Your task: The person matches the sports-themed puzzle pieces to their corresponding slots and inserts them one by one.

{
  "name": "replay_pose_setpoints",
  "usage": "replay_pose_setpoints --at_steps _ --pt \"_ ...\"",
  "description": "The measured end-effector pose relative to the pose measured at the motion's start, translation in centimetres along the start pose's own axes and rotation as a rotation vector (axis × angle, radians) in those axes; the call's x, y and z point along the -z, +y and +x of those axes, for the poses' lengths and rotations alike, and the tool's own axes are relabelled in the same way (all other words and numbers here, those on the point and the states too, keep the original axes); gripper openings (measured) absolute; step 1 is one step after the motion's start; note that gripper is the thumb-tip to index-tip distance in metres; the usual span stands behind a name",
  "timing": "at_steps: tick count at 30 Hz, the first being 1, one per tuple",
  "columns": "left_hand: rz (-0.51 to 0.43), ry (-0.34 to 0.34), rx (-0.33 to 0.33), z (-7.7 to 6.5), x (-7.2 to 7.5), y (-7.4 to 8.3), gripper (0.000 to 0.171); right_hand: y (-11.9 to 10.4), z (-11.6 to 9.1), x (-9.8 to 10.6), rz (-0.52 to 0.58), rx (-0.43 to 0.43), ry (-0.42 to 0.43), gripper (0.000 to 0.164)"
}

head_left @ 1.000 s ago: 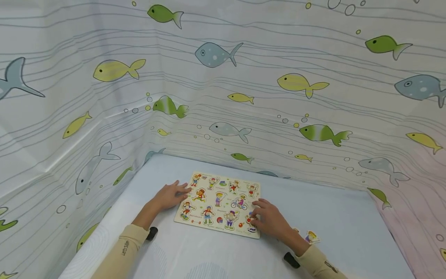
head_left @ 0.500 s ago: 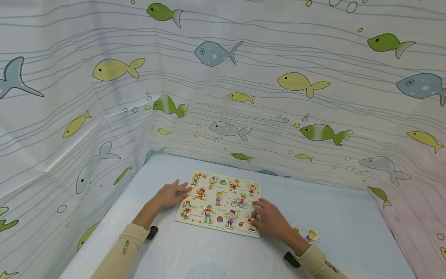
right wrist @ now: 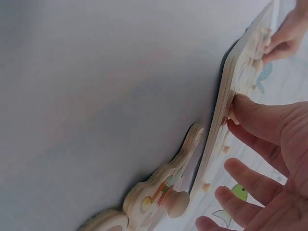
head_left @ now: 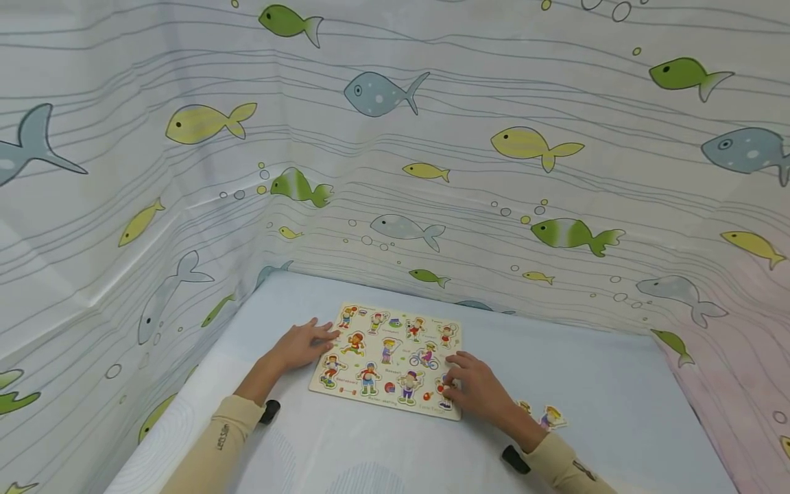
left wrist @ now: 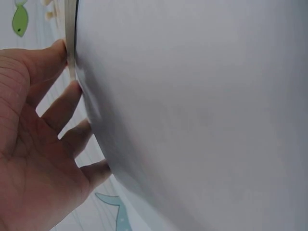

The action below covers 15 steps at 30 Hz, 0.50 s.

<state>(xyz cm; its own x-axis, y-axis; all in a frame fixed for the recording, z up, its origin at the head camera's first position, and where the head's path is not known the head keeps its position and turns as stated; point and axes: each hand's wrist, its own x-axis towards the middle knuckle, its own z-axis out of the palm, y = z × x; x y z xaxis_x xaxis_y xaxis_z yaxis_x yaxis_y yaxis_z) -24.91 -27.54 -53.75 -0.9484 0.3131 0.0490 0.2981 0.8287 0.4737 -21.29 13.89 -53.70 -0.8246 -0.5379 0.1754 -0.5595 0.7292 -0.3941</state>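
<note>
A wooden knob puzzle board (head_left: pixel 382 372) with cartoon sports figures lies flat on the table. My left hand (head_left: pixel 302 346) rests at its left edge, fingers spread and fairly straight. In the left wrist view, thumb and index fingertips touch the board's edge (left wrist: pixel 70 29). At the lower right corner, my right hand (head_left: pixel 478 387) pinches the knob of a puzzle piece (head_left: pixel 443 399) between thumb and index finger, the other fingers loosely bent. That piece is partly hidden by the fingers and sits over the board, among several figures in their places.
Two loose puzzle pieces, one figure (head_left: pixel 551 417) and another (head_left: pixel 524 406) partly behind my right forearm, lie right of the board. Up close, a loose piece (right wrist: pixel 156 192) shows its round knob. A fish-patterned curtain (head_left: pixel 345 151) encloses the table (head_left: pixel 586 363) behind and at the sides.
Both hands and the board stay practically in place. My right hand keeps its pinch at the lower right corner; the right forearm shifts very slightly, showing more of the loose piece behind it.
</note>
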Motion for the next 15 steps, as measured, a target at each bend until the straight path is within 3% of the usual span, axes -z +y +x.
replay_pose_setpoints --at_steps 10,15 --pt "-0.001 0.006 0.003 0.0 -0.2 -0.1 0.035 -0.1 -0.2 0.3 0.013 0.024 0.015 0.01" --pt "0.007 0.008 -0.001 -0.1 -0.1 0.0 0.034 0.0 -0.3 1.3 0.014 -0.009 0.007 0.011"
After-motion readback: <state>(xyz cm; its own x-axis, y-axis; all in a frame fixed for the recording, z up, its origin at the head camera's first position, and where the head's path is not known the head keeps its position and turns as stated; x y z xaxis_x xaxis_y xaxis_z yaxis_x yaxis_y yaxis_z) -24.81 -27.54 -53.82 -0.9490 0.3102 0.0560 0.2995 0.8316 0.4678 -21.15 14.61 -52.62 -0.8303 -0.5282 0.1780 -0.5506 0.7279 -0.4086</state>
